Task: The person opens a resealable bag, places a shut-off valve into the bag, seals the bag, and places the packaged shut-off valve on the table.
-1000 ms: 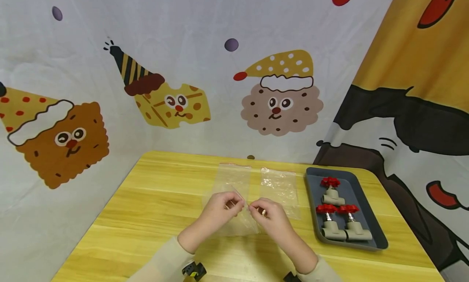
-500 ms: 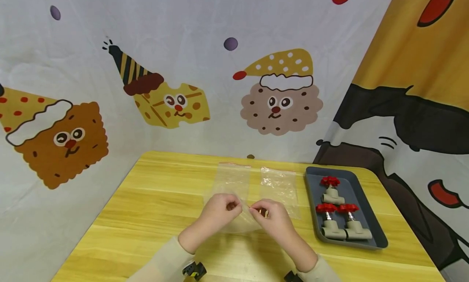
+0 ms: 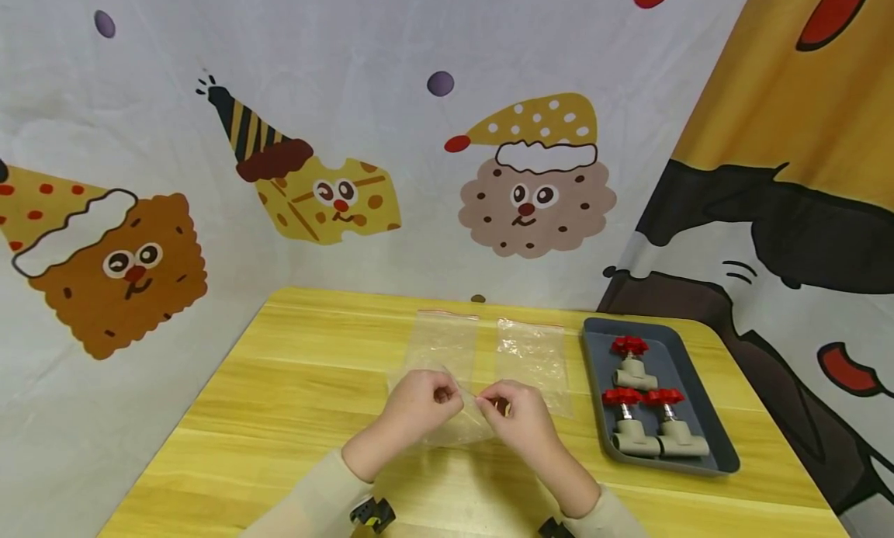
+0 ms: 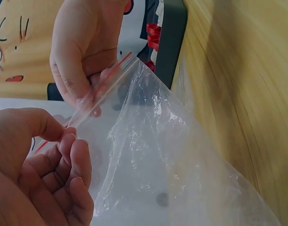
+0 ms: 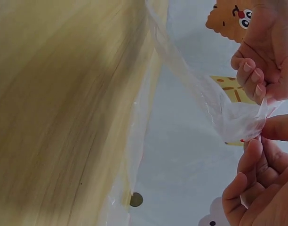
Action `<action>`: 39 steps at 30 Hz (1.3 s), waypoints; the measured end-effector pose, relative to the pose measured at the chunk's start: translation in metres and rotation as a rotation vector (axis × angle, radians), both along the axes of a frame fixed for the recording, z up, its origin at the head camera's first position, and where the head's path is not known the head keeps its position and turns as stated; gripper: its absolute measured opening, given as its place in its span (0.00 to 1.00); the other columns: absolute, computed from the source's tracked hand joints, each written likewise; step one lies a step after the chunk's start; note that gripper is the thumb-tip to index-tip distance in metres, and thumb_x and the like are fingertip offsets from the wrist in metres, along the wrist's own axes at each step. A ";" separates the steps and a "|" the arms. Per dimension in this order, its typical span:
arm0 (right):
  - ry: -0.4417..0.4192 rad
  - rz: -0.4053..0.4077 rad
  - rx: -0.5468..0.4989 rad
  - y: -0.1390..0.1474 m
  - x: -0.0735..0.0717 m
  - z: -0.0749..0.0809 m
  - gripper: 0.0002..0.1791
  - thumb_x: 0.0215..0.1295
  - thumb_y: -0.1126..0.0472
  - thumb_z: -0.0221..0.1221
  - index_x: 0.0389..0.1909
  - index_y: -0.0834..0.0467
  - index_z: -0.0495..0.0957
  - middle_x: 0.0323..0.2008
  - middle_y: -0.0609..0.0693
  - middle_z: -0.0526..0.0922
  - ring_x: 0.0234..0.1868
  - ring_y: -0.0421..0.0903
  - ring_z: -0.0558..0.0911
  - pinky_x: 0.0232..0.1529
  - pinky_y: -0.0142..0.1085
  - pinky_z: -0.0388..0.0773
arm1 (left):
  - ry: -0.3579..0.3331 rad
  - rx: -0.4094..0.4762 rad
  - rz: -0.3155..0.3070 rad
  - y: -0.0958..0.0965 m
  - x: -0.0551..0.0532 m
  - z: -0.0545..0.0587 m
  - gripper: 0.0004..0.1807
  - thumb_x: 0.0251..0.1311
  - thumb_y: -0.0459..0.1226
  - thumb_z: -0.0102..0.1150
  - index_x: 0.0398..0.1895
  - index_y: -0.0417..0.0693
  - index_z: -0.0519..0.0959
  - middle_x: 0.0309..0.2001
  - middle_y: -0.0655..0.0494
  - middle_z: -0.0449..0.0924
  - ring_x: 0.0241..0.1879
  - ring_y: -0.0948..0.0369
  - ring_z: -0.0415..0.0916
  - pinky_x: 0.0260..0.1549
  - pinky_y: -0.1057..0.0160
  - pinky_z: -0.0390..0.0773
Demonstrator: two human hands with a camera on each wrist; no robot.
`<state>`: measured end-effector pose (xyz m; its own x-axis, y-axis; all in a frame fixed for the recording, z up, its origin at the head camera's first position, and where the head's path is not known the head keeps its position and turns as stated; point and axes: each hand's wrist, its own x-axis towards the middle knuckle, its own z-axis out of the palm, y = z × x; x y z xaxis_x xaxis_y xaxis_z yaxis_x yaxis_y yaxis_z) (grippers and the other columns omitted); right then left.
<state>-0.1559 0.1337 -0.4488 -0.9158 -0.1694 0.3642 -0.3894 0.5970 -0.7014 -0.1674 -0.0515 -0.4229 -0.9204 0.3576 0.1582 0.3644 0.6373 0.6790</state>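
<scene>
A clear zip-lock bag (image 4: pixel 148 141) with a red-lined seal hangs between my two hands, its body drooping close over the table. My left hand (image 3: pixel 423 400) pinches the seal edge between thumb and index finger. A short way along the same edge, my right hand (image 3: pixel 518 411) pinches it too, thumb against fingertip. In the left wrist view the red seal strip (image 4: pixel 111 80) runs slanting past both hands. The right wrist view shows the film (image 5: pixel 233 117) bunched and creased at the fingertips.
Two more clear zip-lock bags lie flat behind my hands, a left one (image 3: pixel 447 336) and a right one (image 3: pixel 532 359). On the right a grey tray (image 3: pixel 722 445) holds three beige pipe valves (image 3: pixel 632 375) with red handwheels. A printed cloth (image 3: pixel 391 41) hangs behind the wooden table (image 3: pixel 279 383).
Both hands keep their pinch on the bag and stay nearly in place. The left hand has turned slightly, and the bag's film has shifted and folded beneath the fingers.
</scene>
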 end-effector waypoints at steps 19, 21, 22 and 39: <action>-0.114 -0.187 -0.058 0.025 -0.016 -0.003 0.02 0.57 0.63 0.66 0.26 0.55 0.83 0.23 0.45 0.81 0.22 0.35 0.73 0.23 0.29 0.71 | -0.070 0.046 0.064 -0.010 0.001 0.001 0.12 0.49 0.37 0.55 0.11 0.54 0.69 0.14 0.66 0.65 0.17 0.68 0.59 0.19 0.71 0.64; -0.119 -0.176 -0.035 0.024 -0.015 -0.004 0.02 0.57 0.62 0.66 0.27 0.53 0.83 0.24 0.44 0.81 0.21 0.35 0.73 0.22 0.28 0.72 | -0.074 0.047 0.036 -0.008 0.000 0.002 0.11 0.50 0.38 0.55 0.12 0.56 0.72 0.15 0.67 0.68 0.18 0.69 0.61 0.19 0.71 0.66; -0.117 -0.174 -0.027 0.023 -0.015 -0.005 0.02 0.57 0.61 0.66 0.27 0.52 0.83 0.24 0.43 0.81 0.21 0.35 0.73 0.22 0.28 0.72 | -0.072 0.049 0.019 -0.008 0.000 0.003 0.10 0.51 0.38 0.55 0.13 0.56 0.74 0.16 0.67 0.69 0.18 0.69 0.62 0.19 0.71 0.67; -0.006 -0.069 0.001 0.015 -0.011 -0.011 0.04 0.58 0.60 0.65 0.28 0.55 0.83 0.26 0.42 0.80 0.23 0.34 0.73 0.23 0.27 0.72 | 0.170 0.252 0.051 -0.012 -0.021 -0.007 0.19 0.62 0.36 0.59 0.57 0.51 0.74 0.50 0.55 0.75 0.50 0.58 0.72 0.47 0.56 0.75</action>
<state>-0.1674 0.1487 -0.4597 -0.9275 -0.1058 0.3585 -0.3429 0.6227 -0.7033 -0.1880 -0.0636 -0.4304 -0.8888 0.2418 0.3893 0.4583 0.4771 0.7499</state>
